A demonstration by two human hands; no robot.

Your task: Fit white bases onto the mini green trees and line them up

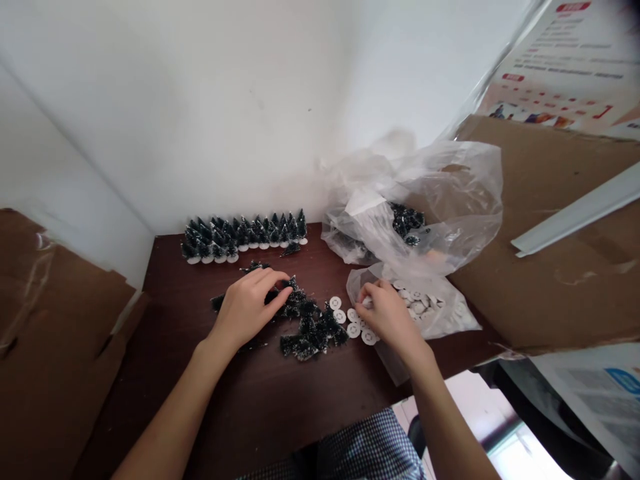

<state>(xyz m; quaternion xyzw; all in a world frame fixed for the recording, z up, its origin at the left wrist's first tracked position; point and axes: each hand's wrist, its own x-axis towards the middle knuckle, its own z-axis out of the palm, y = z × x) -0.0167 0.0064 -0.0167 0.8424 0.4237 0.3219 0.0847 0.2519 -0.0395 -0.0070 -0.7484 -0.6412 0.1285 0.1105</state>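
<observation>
My left hand (253,300) is over a loose pile of small frosted bottle-brush trees (313,333), its thumb and forefinger closed around one dark miniature tree (293,284). To the right, my right hand (387,312) has its fingertips pinched together on a white disc base (367,303), partly hidden by the fingers. Several round white bases (353,329) with slotted centres lie beneath and beside that hand. More bases spill inside the mouth of a clear plastic bag (455,313).
Rows of trees on white bases (245,233) stand along the wall, with one tree (291,249) lying in front. A larger clear bag (450,200) holds more trees. Cardboard boxes flank the dark wooden table (280,407), at left (60,320) and right (550,200).
</observation>
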